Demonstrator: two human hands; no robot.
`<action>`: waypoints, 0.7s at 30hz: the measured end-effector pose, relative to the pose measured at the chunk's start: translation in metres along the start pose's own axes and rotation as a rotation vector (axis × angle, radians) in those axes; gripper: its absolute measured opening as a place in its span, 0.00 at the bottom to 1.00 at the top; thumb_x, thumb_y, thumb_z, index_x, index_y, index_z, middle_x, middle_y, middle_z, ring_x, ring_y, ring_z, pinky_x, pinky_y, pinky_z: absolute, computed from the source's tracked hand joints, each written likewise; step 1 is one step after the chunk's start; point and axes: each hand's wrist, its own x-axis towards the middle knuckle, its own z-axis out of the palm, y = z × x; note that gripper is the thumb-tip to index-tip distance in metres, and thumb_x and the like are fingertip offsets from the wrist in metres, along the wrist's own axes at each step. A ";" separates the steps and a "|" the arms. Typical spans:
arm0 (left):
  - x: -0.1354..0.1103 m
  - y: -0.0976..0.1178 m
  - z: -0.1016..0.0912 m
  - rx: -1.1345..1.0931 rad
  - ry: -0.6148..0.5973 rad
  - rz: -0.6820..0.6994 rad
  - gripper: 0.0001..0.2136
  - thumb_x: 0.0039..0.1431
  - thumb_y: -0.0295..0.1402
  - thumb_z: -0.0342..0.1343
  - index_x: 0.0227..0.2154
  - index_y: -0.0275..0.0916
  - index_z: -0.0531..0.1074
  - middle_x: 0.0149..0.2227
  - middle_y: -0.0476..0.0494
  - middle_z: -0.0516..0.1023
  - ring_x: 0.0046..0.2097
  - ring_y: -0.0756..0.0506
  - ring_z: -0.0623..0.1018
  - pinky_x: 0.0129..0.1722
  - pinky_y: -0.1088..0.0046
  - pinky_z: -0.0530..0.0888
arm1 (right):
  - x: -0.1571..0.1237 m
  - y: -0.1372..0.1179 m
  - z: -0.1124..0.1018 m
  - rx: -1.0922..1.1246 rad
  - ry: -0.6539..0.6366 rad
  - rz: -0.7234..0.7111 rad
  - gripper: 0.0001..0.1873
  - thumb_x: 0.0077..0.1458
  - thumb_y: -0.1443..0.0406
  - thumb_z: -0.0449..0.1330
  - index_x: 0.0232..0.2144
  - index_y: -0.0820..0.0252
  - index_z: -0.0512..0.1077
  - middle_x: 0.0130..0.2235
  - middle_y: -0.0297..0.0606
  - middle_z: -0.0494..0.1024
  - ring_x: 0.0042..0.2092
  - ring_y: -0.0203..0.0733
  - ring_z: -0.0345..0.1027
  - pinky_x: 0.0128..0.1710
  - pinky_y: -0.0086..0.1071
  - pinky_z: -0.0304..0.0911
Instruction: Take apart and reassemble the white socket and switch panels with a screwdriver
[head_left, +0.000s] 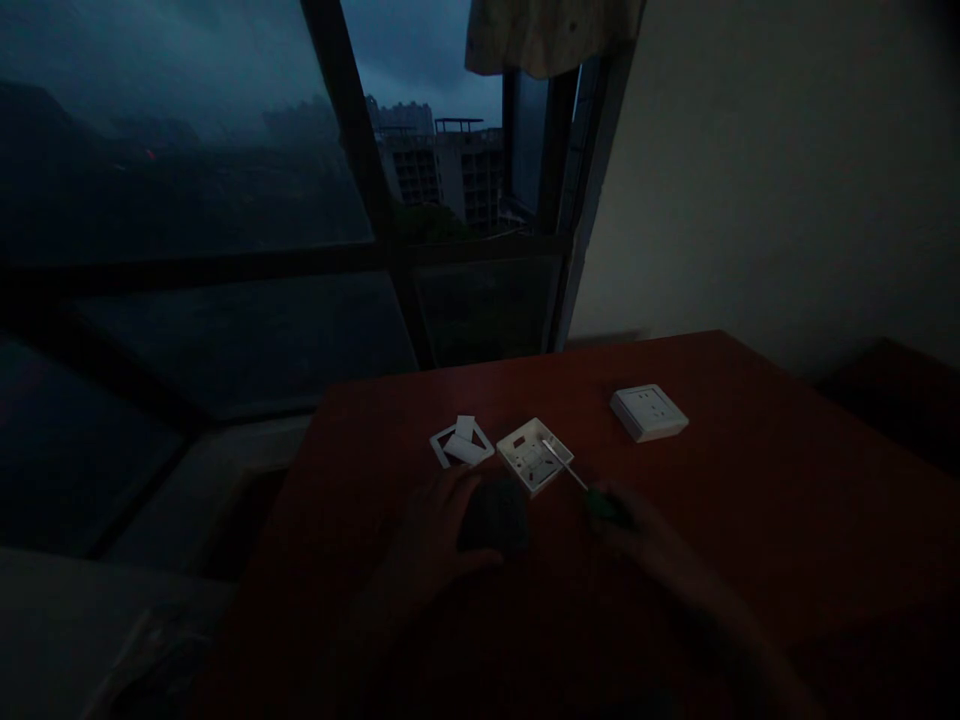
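My left hand [439, 525] curls around a dark grey, squarish piece [493, 515], with fingers along its far side and thumb along its near side. Its details are lost in the dim light. My right hand [626, 520] is closed on the green handle of a screwdriver [574, 475]. The metal shaft points up and left, its tip over an open white wall-mount back box [516, 463]. Whether the tip touches the box floor I cannot tell. Left of the box lies a white square frame [441, 450] with two loose white plates [465, 448] on it.
A white socket unit [651, 412] sits farther right on the reddish-brown table [750, 440]. Windows [225, 330] rise behind and to the left, and a pale wall [750, 180] stands at the right. The room is very dim.
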 end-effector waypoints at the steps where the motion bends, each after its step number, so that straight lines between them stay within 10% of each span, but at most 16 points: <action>1: -0.001 0.000 0.001 -0.012 -0.008 0.010 0.41 0.40 0.47 0.68 0.58 0.44 0.60 0.61 0.38 0.62 0.60 0.31 0.62 0.57 0.51 0.61 | 0.007 -0.001 -0.002 -0.047 0.073 0.000 0.16 0.53 0.56 0.56 0.42 0.57 0.68 0.33 0.34 0.73 0.33 0.39 0.67 0.32 0.31 0.64; 12: -0.003 -0.001 0.011 -0.123 -0.043 0.043 0.40 0.42 0.42 0.68 0.59 0.47 0.59 0.61 0.39 0.62 0.60 0.33 0.64 0.58 0.53 0.62 | 0.078 -0.015 -0.004 -0.318 0.240 -0.109 0.14 0.52 0.55 0.54 0.28 0.58 0.72 0.30 0.38 0.78 0.33 0.44 0.70 0.33 0.34 0.61; 21: -0.005 -0.008 -0.009 -0.125 0.089 -0.037 0.34 0.43 0.38 0.66 0.56 0.46 0.65 0.59 0.41 0.66 0.58 0.35 0.67 0.57 0.55 0.65 | 0.052 -0.010 0.014 -0.322 0.162 -0.133 0.19 0.51 0.62 0.54 0.45 0.61 0.72 0.43 0.42 0.79 0.43 0.48 0.72 0.45 0.37 0.62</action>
